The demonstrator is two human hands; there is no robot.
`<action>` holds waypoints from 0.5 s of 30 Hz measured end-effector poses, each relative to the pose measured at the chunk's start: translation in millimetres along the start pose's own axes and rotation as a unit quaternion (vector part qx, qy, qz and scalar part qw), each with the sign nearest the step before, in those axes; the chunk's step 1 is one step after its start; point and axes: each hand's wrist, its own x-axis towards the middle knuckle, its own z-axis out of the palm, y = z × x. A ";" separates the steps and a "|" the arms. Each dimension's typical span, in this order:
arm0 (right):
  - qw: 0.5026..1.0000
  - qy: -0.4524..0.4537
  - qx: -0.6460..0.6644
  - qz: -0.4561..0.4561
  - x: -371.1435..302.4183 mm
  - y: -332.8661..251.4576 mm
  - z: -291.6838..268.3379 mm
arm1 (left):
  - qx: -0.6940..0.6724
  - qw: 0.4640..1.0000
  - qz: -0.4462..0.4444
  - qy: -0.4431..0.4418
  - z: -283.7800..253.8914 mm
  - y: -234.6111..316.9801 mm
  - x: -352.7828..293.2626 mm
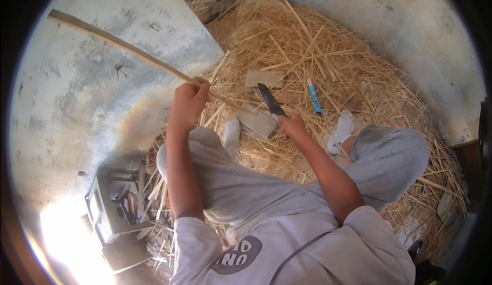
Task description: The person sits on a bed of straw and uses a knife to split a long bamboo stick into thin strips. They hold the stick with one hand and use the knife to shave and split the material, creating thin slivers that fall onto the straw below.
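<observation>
My left hand (188, 102) is closed around a long thin bamboo stick (118, 43) that slants up to the far left and ends near a stone block (259, 122) in front of me. My right hand (291, 125) grips the handle of a dark broad-bladed knife (269, 99), with the blade pointing up and away just right of the stick's near end. I sit on the ground with both knees bent, in grey trousers and white socks.
A thick heap of split bamboo shavings (318, 54) covers the ground ahead and to the right. A blue marker-like tool (314, 96) lies on it. Concrete walls (92, 95) curve around. A small metal box with tools (115, 208) stands at the lower left.
</observation>
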 end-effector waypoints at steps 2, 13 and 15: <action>0.999 0.019 -0.027 -0.011 -0.1 0.3 -2.8 | 0.104 0.990 0.058 0.071 3.7 6.8 0.2; 0.999 -0.045 0.024 -0.006 -23.0 8.3 28.9 | -0.506 0.816 0.254 0.113 -39.3 24.1 3.0; 0.995 -0.077 0.033 0.046 -25.0 7.6 33.8 | -0.499 0.825 0.212 0.161 -36.1 29.3 1.0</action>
